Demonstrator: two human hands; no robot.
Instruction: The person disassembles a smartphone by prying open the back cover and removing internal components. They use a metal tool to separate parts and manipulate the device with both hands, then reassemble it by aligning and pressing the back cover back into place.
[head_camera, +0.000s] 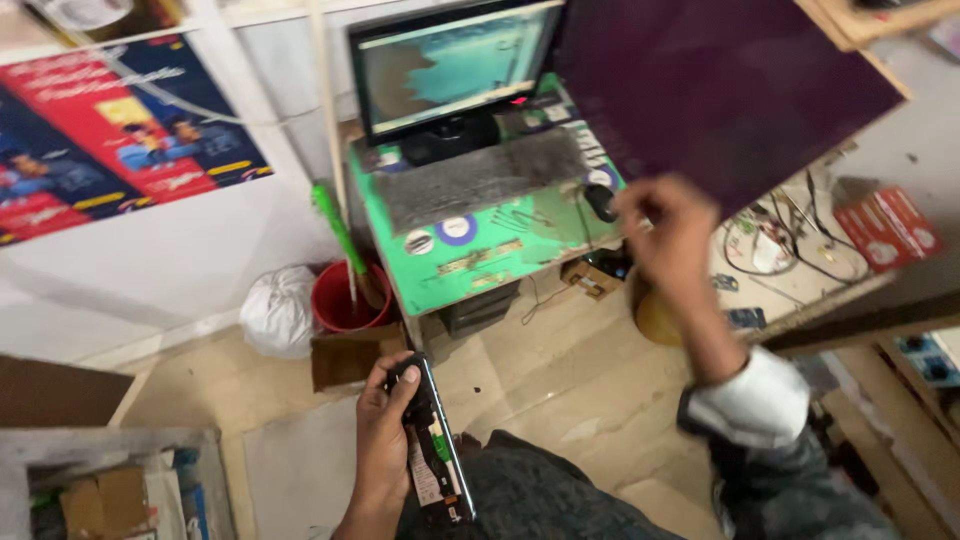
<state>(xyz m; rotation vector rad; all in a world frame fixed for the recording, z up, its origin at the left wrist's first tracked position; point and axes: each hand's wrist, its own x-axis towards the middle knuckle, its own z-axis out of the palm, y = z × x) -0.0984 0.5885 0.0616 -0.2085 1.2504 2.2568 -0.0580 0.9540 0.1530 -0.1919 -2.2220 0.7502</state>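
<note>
I see even, fairly dim indoor light with soft shadows. My raised right hand (668, 232) is smeared by motion blur; the far monitor (455, 65) glows brightest, slightly washed, and the edges look soft.

The opened black phone (438, 440) shows a glossy edge and bare circuit parts inside. The green painted counter (500, 255) looks worn and scratched. The dark purple flat board (720, 80) is matt. The red round plastic bucket (345, 300) is smooth, and the floor (560, 370) looks like pale wood.
</note>
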